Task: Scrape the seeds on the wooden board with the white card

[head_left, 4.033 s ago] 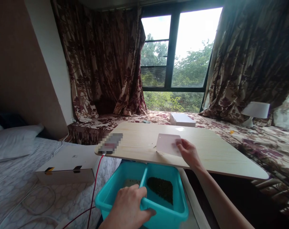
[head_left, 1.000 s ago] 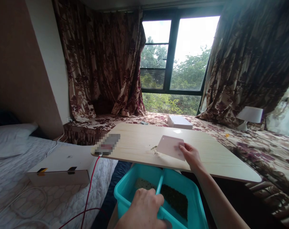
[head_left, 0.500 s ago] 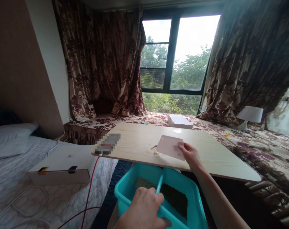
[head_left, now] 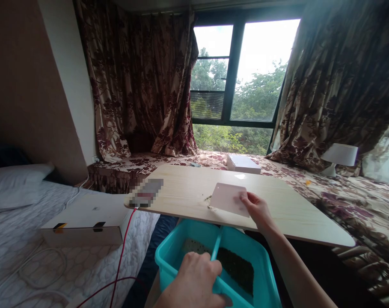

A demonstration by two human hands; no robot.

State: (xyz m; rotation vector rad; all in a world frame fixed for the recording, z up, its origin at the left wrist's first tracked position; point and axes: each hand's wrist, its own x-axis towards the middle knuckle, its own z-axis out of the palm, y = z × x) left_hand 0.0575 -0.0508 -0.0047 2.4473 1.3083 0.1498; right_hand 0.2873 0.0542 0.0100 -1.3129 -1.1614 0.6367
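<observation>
Pinched at its right edge by my right hand [head_left: 257,209], a pale translucent scraper sheet [head_left: 225,196] leans low over the wooden tabletop [head_left: 181,184]. Small dark crumbs [head_left: 209,199] lie just left of the sheet; any under it are hidden. My left hand [head_left: 196,278] is closed on a teal two-part bin [head_left: 267,265] at its near side, by the divider [head_left: 217,244]. Dark granular matter [head_left: 236,268] covers part of the right compartment's floor. In the left one, a lighter layer with dark specks [head_left: 196,245] shows beyond my fingers.
A blurred-out device [head_left: 147,192] sits at the table's left end, with a red cable [head_left: 123,239] hanging down. Left of it, a white box [head_left: 88,216] rests on the bed. Behind the table are another white box [head_left: 243,164] and a lamp [head_left: 340,155].
The scraper sheet has shifted slightly left over the crumbs, and fewer of them show beside it. My left hand stays on the bin. The whole view has moved a little.
</observation>
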